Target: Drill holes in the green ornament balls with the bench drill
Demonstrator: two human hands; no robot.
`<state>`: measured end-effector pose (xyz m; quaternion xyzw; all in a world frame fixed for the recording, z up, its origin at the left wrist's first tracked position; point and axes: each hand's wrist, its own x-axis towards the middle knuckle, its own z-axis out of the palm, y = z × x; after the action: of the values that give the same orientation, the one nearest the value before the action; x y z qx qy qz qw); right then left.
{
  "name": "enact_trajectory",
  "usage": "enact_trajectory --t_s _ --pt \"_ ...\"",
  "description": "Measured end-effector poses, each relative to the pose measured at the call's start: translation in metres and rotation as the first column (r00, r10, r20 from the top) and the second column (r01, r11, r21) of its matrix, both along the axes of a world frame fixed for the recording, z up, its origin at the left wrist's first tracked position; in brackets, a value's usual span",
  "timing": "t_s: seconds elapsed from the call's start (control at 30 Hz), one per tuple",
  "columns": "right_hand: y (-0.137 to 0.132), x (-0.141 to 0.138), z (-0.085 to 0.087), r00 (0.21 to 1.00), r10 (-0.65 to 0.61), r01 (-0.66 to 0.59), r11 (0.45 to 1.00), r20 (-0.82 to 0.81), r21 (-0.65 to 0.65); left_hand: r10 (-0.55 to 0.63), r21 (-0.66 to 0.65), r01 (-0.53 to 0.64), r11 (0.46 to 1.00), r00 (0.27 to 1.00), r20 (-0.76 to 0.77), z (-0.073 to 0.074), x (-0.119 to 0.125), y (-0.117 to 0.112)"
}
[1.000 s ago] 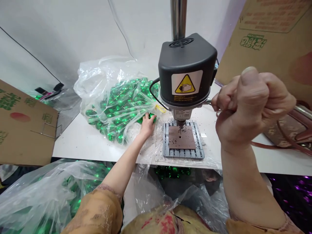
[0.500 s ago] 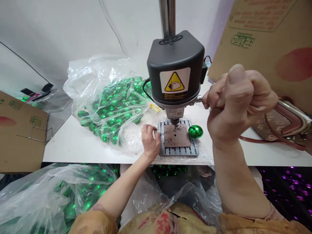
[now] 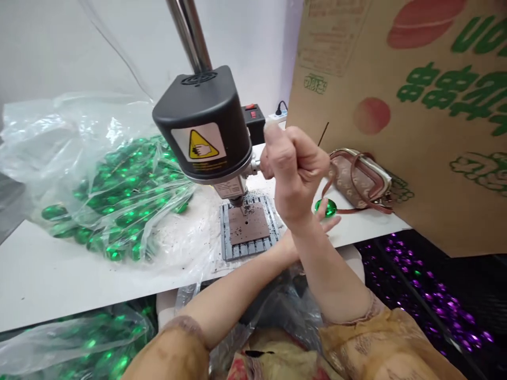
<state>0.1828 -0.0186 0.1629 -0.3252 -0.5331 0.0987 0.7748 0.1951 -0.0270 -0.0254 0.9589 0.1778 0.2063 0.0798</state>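
My right hand (image 3: 297, 169) is closed in a fist around the lever (image 3: 254, 165) on the side of a black bench drill press (image 3: 202, 121). Passing beneath my right forearm, my left hand (image 3: 328, 221) reaches to the right with its fingers spread. Its fingertips are at a shiny green ball (image 3: 328, 207), one finger overlapping it; my right wrist hides part of this hand. Under the drill bit lies a square brownish pad (image 3: 249, 224) with a small hole and dark shavings, on a slotted grey metal base (image 3: 227, 248).
A clear plastic bag (image 3: 43, 126) full of green balls lies left on the white table (image 3: 43, 274). Another bag of green balls (image 3: 91, 343) is below the edge. At right are a handbag (image 3: 352, 179), a big cardboard box (image 3: 435, 200) and purple shiny balls (image 3: 431, 295) lower down.
My left hand has gone from the base's left side across to the right. The green ball is farther right, away from the base. My view has turned right; my right hand stays on the lever.
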Motion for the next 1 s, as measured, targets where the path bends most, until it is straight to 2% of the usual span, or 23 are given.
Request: enact_trajectory --t_s 0.13,0.27,0.33,0.4,0.5,0.53,0.6,0.7,0.73,0.8,0.87,0.9,0.93,0.97,1.0 --pt "0.0 0.0 0.0 1.0 -0.015 0.014 1.0 0.012 0.01 -0.058 0.019 0.06 0.998 0.995 -0.077 0.002 0.055 0.03" --pt "0.0 0.001 -0.002 0.999 0.029 -0.029 0.999 0.026 0.016 0.024 0.018 -0.021 1.0 0.982 -0.186 0.013 0.071 0.024" --pt "0.0 0.002 -0.001 0.998 0.061 -0.061 0.998 0.02 0.03 0.003 -0.028 -0.008 1.0 0.983 -0.186 0.015 0.065 0.013" --pt "-0.001 0.003 0.0 0.995 0.102 -0.101 0.993 -0.005 0.058 -0.04 -0.098 0.025 0.995 0.986 -0.159 0.013 0.048 -0.001" --pt "-0.002 0.004 0.002 0.985 0.168 -0.164 0.982 -0.039 0.09 -0.059 -0.319 0.035 0.947 0.996 -0.066 0.014 0.003 -0.027" --pt "-0.002 0.005 0.002 0.981 0.187 -0.182 0.979 -0.046 0.09 -0.06 -0.432 0.049 0.901 0.998 -0.012 0.017 -0.017 -0.036" --pt "-0.002 0.006 0.002 0.975 0.213 -0.208 0.974 -0.057 0.088 -0.034 -0.643 0.082 0.761 0.996 0.086 0.027 -0.059 -0.053" --pt "-0.002 0.006 0.001 0.973 0.221 -0.214 0.972 -0.07 0.096 0.292 -0.841 -0.041 0.539 0.946 0.142 0.042 -0.119 -0.063" --pt "-0.002 0.006 0.001 0.974 0.214 -0.206 0.973 -0.072 0.099 0.439 -0.889 -0.074 0.451 0.886 0.149 0.045 -0.135 -0.061" --pt "-0.002 0.005 0.0 0.978 0.196 -0.189 0.977 -0.072 0.1 0.699 -0.971 -0.052 0.235 0.703 0.132 0.049 -0.162 -0.048" --pt "-0.002 0.004 0.0 0.979 0.188 -0.18 0.979 -0.078 0.1 0.84 -0.996 0.086 0.021 0.538 0.064 0.051 -0.18 -0.028" --pt "-0.001 0.003 0.0 0.978 0.191 -0.182 0.978 -0.085 0.105 0.87 -0.984 0.167 -0.056 0.491 0.034 0.053 -0.186 -0.018" --pt "-0.001 0.003 0.0 0.976 0.196 -0.185 0.977 -0.094 0.108 0.887 -0.966 0.237 -0.101 0.461 0.02 0.054 -0.191 -0.008" --pt "-0.001 0.002 0.0 0.974 0.202 -0.19 0.975 -0.101 0.114 0.899 -0.95 0.289 -0.115 0.438 0.024 0.056 -0.194 0.001" --pt "0.0 0.002 -0.001 0.972 0.207 -0.194 0.973 -0.107 0.122 0.911 -0.942 0.321 -0.102 0.41 0.041 0.058 -0.196 0.008"
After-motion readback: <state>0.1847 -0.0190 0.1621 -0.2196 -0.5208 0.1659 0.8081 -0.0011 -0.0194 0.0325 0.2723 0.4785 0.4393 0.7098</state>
